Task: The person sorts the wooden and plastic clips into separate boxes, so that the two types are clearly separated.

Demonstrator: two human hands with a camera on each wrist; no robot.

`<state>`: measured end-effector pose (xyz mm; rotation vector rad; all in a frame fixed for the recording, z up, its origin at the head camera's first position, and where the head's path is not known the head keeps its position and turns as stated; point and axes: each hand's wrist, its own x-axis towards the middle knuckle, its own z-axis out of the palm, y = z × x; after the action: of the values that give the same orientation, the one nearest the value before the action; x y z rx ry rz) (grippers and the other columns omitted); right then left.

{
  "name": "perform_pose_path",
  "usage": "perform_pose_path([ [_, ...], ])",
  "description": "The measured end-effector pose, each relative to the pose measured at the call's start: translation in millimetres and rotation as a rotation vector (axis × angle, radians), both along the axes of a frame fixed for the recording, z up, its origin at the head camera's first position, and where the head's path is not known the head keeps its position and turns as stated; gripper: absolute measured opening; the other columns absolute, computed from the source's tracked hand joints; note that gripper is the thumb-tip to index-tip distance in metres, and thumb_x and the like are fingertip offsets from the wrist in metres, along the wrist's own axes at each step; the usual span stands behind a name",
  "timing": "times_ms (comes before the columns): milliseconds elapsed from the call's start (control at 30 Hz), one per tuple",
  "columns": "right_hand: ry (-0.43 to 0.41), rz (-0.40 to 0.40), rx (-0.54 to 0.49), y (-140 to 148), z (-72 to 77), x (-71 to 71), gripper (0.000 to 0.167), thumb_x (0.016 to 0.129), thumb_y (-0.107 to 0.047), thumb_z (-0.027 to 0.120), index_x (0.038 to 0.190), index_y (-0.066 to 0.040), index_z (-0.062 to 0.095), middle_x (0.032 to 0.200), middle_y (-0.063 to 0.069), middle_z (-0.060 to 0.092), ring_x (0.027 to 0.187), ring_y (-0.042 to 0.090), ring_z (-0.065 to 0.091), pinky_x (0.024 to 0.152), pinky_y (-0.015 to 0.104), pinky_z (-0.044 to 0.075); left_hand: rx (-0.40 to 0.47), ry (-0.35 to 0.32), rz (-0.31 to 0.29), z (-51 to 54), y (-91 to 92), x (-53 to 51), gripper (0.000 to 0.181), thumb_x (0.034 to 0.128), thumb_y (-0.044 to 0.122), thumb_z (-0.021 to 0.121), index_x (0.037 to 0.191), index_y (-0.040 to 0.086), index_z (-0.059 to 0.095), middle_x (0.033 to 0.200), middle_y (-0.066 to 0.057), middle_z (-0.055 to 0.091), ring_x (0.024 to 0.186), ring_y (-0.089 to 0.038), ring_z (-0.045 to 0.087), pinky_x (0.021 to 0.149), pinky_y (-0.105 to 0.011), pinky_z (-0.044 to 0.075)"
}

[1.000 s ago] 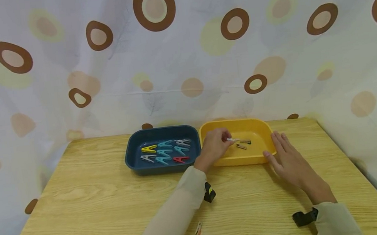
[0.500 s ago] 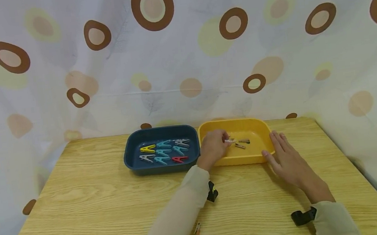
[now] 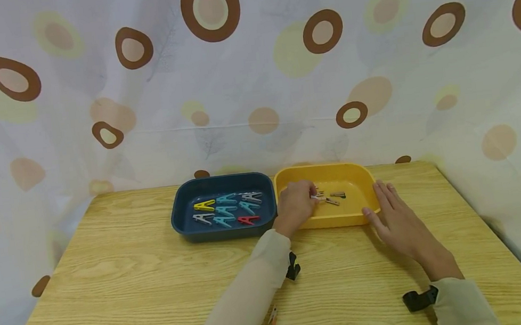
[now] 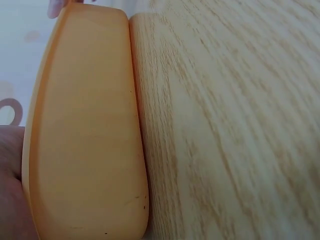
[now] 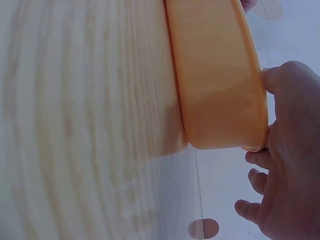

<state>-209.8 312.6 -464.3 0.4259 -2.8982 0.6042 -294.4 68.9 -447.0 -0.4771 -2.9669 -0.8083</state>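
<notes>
My left hand [image 3: 296, 204] reaches over the near left of the yellow tray [image 3: 330, 221] and pinches a whitish clothespin [image 3: 315, 197], low by the tray floor. Close to these fingertips lie several small wooden clothespins [image 3: 332, 201]. My right hand [image 3: 400, 224] rests against the tray's right end, fingers fairly straight, thumb at the near rim. In the right wrist view the thumb and fingers of the right hand [image 5: 295, 155] touch the tray's corner. The left wrist view has the tray's outer wall [image 4: 90, 125] in front, with the left hand's fingertips hidden.
A dark blue tray [image 3: 225, 234] adjoins the yellow one on the left, holding several yellow, blue, grey and red plastic clothespins [image 3: 225, 210]. A single clothespin [image 3: 272, 316] lies on the wooden table [image 3: 125, 285] beside the left sleeve. A patterned curtain [image 3: 251, 78] hangs behind.
The left hand has lowered slightly, bringing the whitish clothespin down and left, nearer the wooden ones. The right hand stays in place at the yellow tray's end.
</notes>
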Motion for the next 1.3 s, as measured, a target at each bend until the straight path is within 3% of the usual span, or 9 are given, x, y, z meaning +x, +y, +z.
perform_pose_path([
  [233, 0.008, 0.002, -0.007, -1.9, 0.1, 0.8, 0.078, 0.111, -0.044, 0.04, 0.161, 0.007, 0.009, 0.167, 0.028, 0.009, 0.154, 0.047, 0.006, 0.122, 0.061, 0.011, -0.02, -0.009, 0.003, 1.1, -0.4, 1.0, 0.013, 0.0945, 0.027, 0.077, 0.105, 0.019, 0.076, 0.087, 0.009, 0.066, 0.07, -0.01, 0.057, 0.066, -0.026, 0.05],
  [600, 0.003, 0.003, -0.007, -4.0, -1.2, 1.3, 0.078, 0.111, -0.044, 0.04, 0.161, 0.007, 0.008, 0.167, 0.028, 0.009, 0.155, 0.046, 0.005, 0.122, 0.061, 0.01, -0.03, -0.032, -0.008, 3.2, -3.1, 2.8, 0.019, 0.0961, 0.026, 0.075, 0.113, 0.018, 0.076, 0.099, 0.006, 0.072, 0.078, -0.011, 0.062, 0.071, -0.027, 0.054],
  [733, 0.0, 0.001, -0.004, -4.5, -1.8, 1.0, 0.079, 0.111, -0.045, 0.039, 0.161, 0.006, 0.008, 0.168, 0.027, 0.008, 0.155, 0.046, 0.005, 0.121, 0.061, 0.011, 0.052, -0.038, -0.022, 1.7, -6.4, 2.0, 0.019, 0.0998, 0.024, 0.071, 0.116, 0.015, 0.075, 0.103, 0.004, 0.072, 0.081, -0.011, 0.064, 0.074, -0.027, 0.055],
  [967, -0.015, -0.002, 0.004, -3.6, -1.5, 1.0, 0.079, 0.111, -0.046, 0.039, 0.162, 0.005, 0.007, 0.168, 0.027, 0.008, 0.155, 0.045, 0.003, 0.12, 0.063, 0.013, 0.331, -0.082, -0.096, 6.3, -17.2, 2.5, 0.021, 0.1023, 0.016, 0.066, 0.12, 0.006, 0.073, 0.111, -0.002, 0.072, 0.097, -0.016, 0.066, 0.087, -0.027, 0.055],
  [1167, -0.025, 0.007, 0.009, -1.7, 0.2, 0.3, 0.08, 0.111, -0.046, 0.038, 0.162, 0.005, 0.005, 0.168, 0.027, 0.006, 0.155, 0.043, 0.0, 0.121, 0.063, 0.011, 0.396, -0.064, -0.176, 17.9, -28.7, 6.6, 0.02, 0.1015, 0.015, 0.067, 0.117, 0.005, 0.074, 0.108, -0.003, 0.074, 0.095, -0.016, 0.066, 0.083, -0.023, 0.054],
  [1300, -0.017, 0.005, 0.01, -0.2, 1.4, 0.5, 0.079, 0.111, -0.046, 0.039, 0.162, 0.006, 0.006, 0.168, 0.027, 0.006, 0.155, 0.043, 0.0, 0.121, 0.062, 0.01, 0.424, -0.049, -0.192, 26.1, -37.0, 9.9, 0.019, 0.1009, 0.015, 0.068, 0.116, 0.005, 0.075, 0.107, -0.002, 0.074, 0.093, -0.015, 0.066, 0.081, -0.023, 0.054],
])
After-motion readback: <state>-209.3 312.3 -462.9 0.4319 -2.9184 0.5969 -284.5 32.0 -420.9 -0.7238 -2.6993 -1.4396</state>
